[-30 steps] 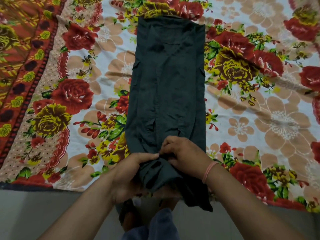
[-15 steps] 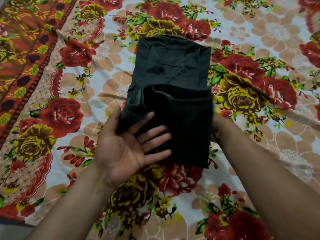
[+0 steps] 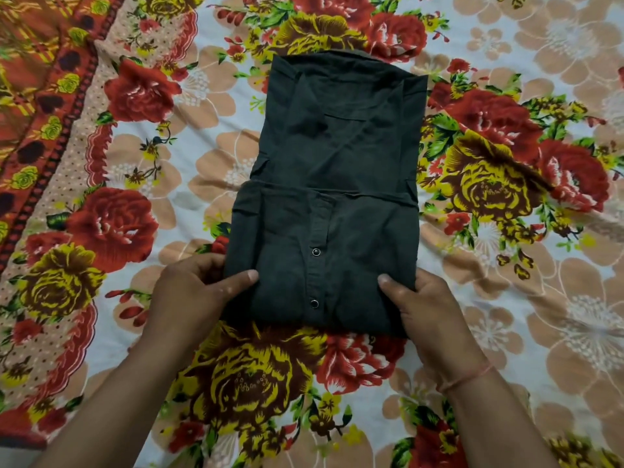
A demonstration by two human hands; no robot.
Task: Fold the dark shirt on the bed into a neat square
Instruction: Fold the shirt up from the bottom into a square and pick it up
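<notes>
The dark shirt [image 3: 337,197] lies on the flowered bed sheet [image 3: 141,170] as a tall rectangle. Its lower part is folded up over the upper part, with the snap-button placket facing up and a fold edge across the middle. My left hand [image 3: 192,295] pinches the near left corner, thumb on top and fingers tucked under. At the near right corner my right hand [image 3: 425,309] grips the same way, thumb on the cloth. A thin pink band circles the right wrist.
The sheet covers the whole view, with a red and orange patterned border [image 3: 37,106] running down the left side. A sliver of the bed's near edge shows at the bottom left corner.
The lower part of the shirt, lifted half a second ago, now lies flat over the upper part. Both hands have come down to the near corners.
</notes>
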